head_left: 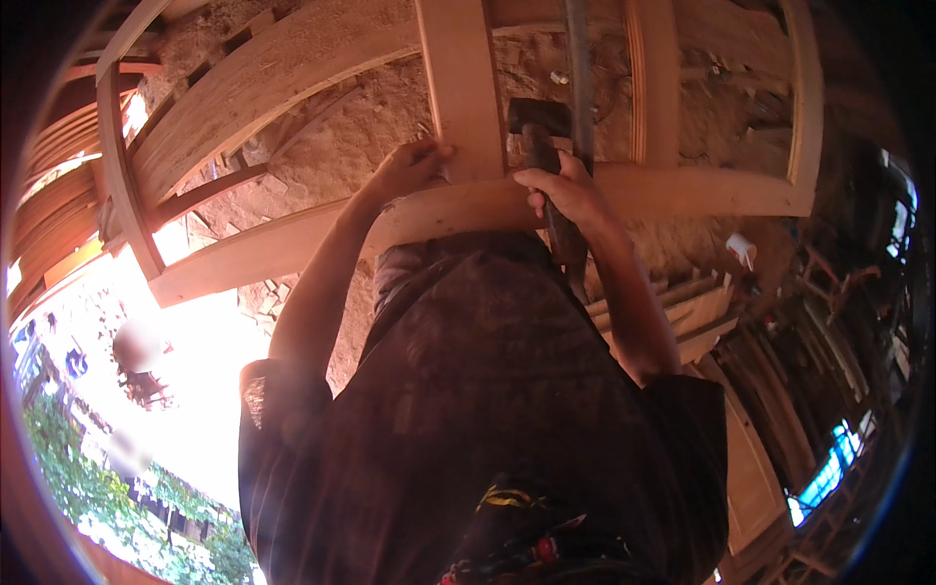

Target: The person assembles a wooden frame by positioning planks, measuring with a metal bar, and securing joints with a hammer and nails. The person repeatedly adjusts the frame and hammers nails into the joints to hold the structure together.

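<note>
A wooden frame [273, 244] lies across in front of my body, with a wide upright board [466, 93] meeting its near rail. My left hand [411, 168] rests at that joint, its fingers curled together against the board's left edge. Anything small between those fingertips is hidden. My right hand [575, 200] grips a hammer [539, 148] by its handle, just above the near rail. The dark hammer head points away from me, over the gap right of the board. Close beside it runs a long grey bar [577, 68], crossing the frame and partly covered by my right hand.
A second upright [655, 88] and the frame's right end piece [805, 107] stand to the right. Curved wooden pieces [253, 107] span the left part. Wood scraps litter the dirt floor [380, 97]. A white cup-like object [741, 249] and stacked boards [770, 390] lie at right.
</note>
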A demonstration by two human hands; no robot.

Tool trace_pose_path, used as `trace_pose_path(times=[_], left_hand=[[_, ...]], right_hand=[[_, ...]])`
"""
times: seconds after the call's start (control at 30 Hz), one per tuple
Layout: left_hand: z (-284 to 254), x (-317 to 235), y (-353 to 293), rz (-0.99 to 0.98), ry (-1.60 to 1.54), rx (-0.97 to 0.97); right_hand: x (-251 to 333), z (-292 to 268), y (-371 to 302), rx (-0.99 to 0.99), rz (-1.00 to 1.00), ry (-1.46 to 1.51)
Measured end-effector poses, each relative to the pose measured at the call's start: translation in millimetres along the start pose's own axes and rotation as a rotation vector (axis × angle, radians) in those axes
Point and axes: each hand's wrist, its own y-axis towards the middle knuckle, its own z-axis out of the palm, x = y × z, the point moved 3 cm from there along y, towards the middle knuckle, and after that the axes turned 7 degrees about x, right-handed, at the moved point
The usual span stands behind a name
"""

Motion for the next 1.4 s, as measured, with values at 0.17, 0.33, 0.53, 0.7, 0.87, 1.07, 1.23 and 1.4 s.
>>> trace_pose_path(times=[0.17, 0.33, 0.53, 0.7, 0.87, 1.07, 1.23, 1.4], left_hand=[[-1, -10, -4, 0.0, 0.055, 0.007], [-3, 27, 1, 0.054, 0.065, 0.034], [4, 1, -5, 0.061, -0.157, -0.207], [6, -68, -12, 0.236, -0.266, -0.287], [24, -178, -10, 0.306, -0.371, -0.268], [-59, -201, 16, 0.338, -0.757, -0.423], [-131, -233, 27, 0.339, -0.762, -0.41], [-205, -246, 67, 0.367, -0.72, -0.425]], right_hand=[[6, 11, -5, 0.0, -0.031, -0.006], [12, 8, -24, -0.073, 0.039, -0.021], [39, 10, -41, 0.111, -0.039, 0.232], [71, 8, -18, -0.146, -0.338, -0.497], [142, 52, 19, -0.17, -0.594, -0.888], [193, 39, 71, 0.053, -0.856, -0.725], [213, 3, 175, -0.445, -0.68, -0.933], [216, 24, 223, -0.579, -0.837, -0.973]])
